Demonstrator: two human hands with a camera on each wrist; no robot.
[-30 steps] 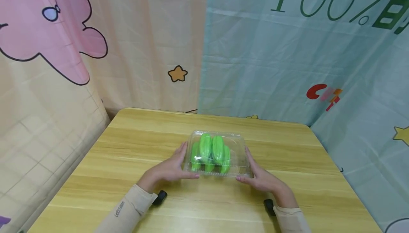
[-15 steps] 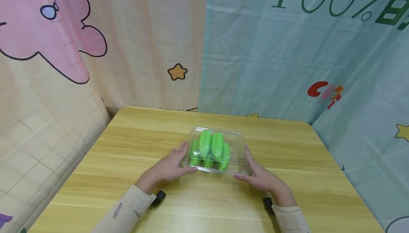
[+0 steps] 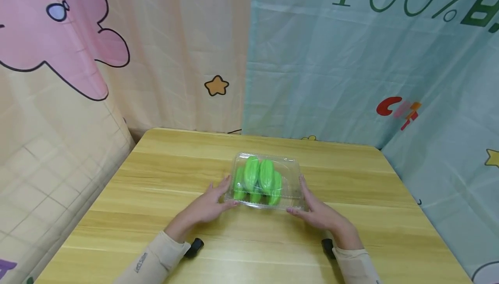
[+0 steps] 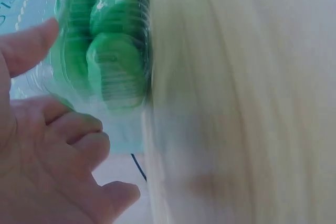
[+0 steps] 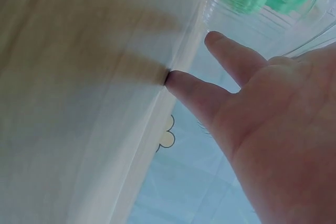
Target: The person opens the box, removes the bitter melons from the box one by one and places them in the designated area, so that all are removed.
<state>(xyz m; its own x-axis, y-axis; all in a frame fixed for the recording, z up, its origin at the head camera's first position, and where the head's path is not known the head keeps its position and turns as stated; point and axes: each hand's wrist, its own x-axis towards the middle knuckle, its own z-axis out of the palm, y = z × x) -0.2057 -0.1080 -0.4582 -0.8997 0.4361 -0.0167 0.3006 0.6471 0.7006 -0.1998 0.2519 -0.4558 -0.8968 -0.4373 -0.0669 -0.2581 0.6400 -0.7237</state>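
Note:
A clear plastic clamshell box [image 3: 290, 184] sits on the wooden table, its lid down. Inside lie several bright green, ridged, oblong pieces [image 3: 267, 175], some stacked over others, mostly toward the left half. My left hand [image 3: 204, 206] is at the box's left side, thumb by the front corner and fingers spread along the edge. In the left wrist view its thumb [image 4: 37, 43] overlaps the box wall, the other fingers loosely bent. My right hand [image 3: 321, 212] lies along the right side, thumb at the front corner. The right wrist view shows its little finger [image 5: 189, 90] touching the tabletop.
The wooden table [image 3: 187, 154] reaches back to hanging printed curtains [image 3: 304, 72] behind and at the sides. Black wrist-camera mounts [image 3: 194, 248] stick out from the beige sleeves [image 3: 156, 256].
The box has shifted slightly away from me, toward the table's back. My left hand's fingers have loosened and spread a little; the right hand stays at its side. The head view has tilted slightly.

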